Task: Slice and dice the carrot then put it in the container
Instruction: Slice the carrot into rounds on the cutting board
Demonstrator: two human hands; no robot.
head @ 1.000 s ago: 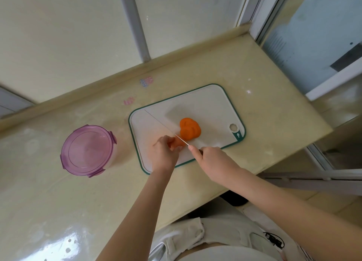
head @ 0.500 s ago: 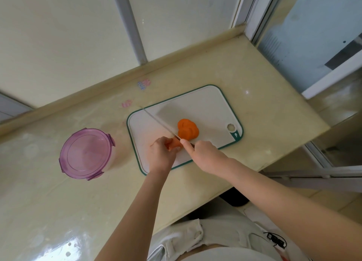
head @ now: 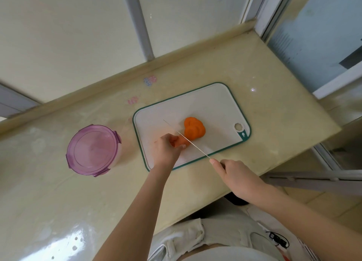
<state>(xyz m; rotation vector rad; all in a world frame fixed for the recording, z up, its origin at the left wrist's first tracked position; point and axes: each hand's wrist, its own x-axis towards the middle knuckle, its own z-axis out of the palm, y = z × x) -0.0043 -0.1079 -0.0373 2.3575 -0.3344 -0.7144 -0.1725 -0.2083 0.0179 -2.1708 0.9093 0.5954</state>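
A white cutting board [head: 215, 103] with a green rim lies on the beige counter. On it my left hand [head: 166, 150] grips the remaining carrot piece [head: 181, 142]. A pile of orange carrot slices [head: 194, 130] sits just right of the blade. My right hand [head: 235, 174] holds the knife handle at the board's near edge, index finger along the top. The thin knife blade [head: 186, 140] runs diagonally across the carrot's cut end. The round container [head: 93, 150] with a purple lid stands left of the board, lid closed.
A raised ledge and window frames [head: 137, 25] run behind the counter [head: 274, 113]. The counter's right edge drops off near a sliding door track [head: 313, 180]. Small pink and blue stickers [head: 149, 80] lie behind the board.
My right hand has drawn the knife back toward me, off the board's near edge. The left hand stays on the carrot piece. The slice pile has not moved.
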